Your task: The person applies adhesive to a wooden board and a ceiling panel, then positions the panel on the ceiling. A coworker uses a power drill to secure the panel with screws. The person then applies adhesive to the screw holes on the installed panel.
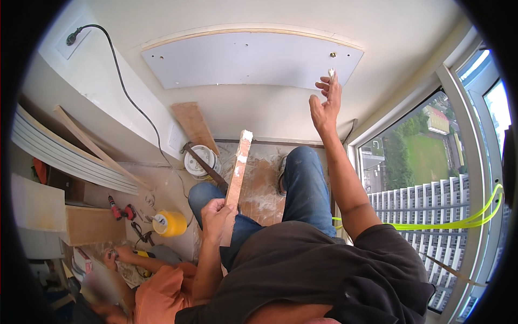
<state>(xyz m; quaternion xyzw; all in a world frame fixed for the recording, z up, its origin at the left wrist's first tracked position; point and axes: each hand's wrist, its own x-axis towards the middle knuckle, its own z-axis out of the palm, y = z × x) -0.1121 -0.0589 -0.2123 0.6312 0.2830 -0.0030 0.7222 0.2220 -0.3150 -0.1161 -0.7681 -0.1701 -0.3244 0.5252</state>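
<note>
My left hand [217, 216] is closed around the lower part of a long wooden strip [238, 171], which points up and away from me. White putty clings to the strip's far end and to patches along its face. My right hand [327, 103] is raised on the right, in front of a pale grey board [216, 59] on the wall. At its fingertips it carries a dab of white putty [331, 72], just below a brass-coloured fitting [333, 54] in the board. The thumb stands apart from the other fingers.
A hammer [204, 162] lies across a white bucket [197, 156] by a leaning board [194, 125]. A black cable [121, 81] hangs from the wall socket. At lower left are a yellow container [170, 223], red drill [120, 209] and crouching co-worker [162, 291]. A window [421, 156] is right.
</note>
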